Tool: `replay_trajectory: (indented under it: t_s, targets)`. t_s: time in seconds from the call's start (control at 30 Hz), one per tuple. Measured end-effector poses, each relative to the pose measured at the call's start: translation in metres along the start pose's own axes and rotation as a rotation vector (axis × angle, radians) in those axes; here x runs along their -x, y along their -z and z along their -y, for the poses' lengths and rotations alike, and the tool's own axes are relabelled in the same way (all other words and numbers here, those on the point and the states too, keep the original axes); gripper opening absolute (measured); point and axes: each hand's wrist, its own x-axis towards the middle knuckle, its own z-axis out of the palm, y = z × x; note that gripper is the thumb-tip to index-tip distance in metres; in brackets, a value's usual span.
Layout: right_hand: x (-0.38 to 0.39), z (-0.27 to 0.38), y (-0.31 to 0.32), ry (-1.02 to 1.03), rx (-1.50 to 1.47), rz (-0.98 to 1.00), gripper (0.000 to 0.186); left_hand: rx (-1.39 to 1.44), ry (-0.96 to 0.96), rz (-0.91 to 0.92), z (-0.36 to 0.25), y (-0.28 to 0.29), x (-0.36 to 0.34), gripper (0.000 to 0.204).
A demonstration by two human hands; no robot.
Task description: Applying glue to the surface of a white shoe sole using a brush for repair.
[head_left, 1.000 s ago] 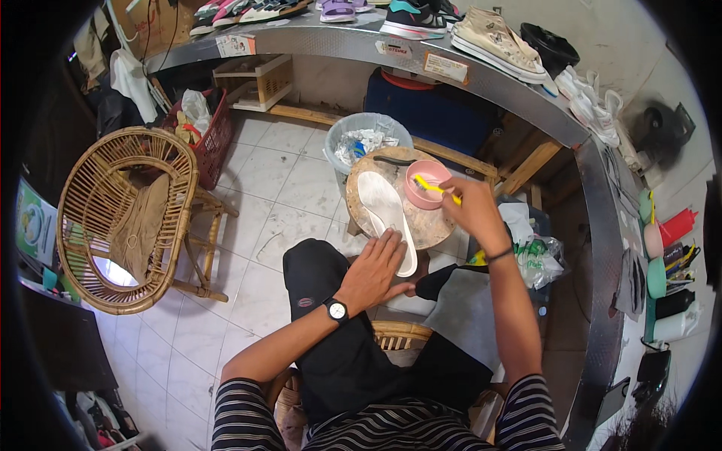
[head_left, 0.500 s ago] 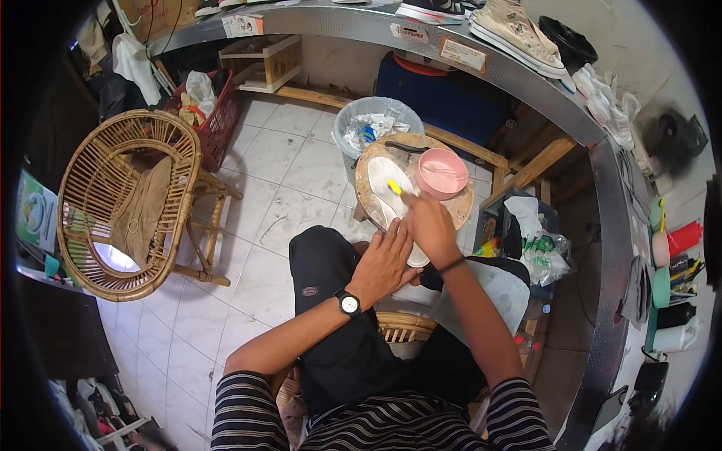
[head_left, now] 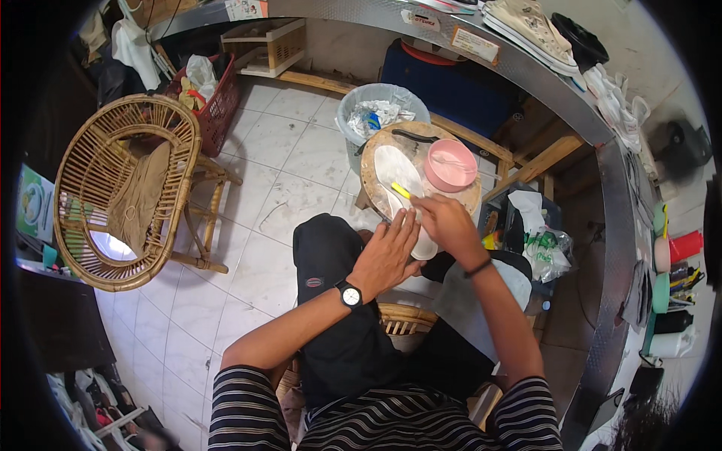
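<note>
Left of the pink bowl [head_left: 451,164], the white sole [head_left: 396,167] looks light, bendy, best edge-held; left hand [head_left: 385,257] flat, fingers together, right hand [head_left: 449,227] pinching the yellow brush [head_left: 401,190].

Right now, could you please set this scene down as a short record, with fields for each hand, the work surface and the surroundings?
Left hand: palm down over a flat white sole-shaped piece
Right hand: gripping a slim yellow brush over that piece
Work surface: round, mottled brown table
Also on table: round pink bowl; curved black tool
Surroundings: grey plastic bin beyond the table; brown rattan chair to the left
Unclear: whether brush touches piece
</note>
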Motion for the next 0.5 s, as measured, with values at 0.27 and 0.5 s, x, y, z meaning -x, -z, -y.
replay_trajectory:
  t_s: [0.27,0.5]
  targets:
    - [-0.006,-0.004,0.005,0.054,-0.003,0.03,0.034,-0.038,0.039,0.052,-0.005,-0.003,0.001,0.078]
    - [-0.003,0.006,0.014,0.074,-0.004,0.073,0.036,-0.023,0.032,-0.006,-0.004,-0.003,0.002,0.078]
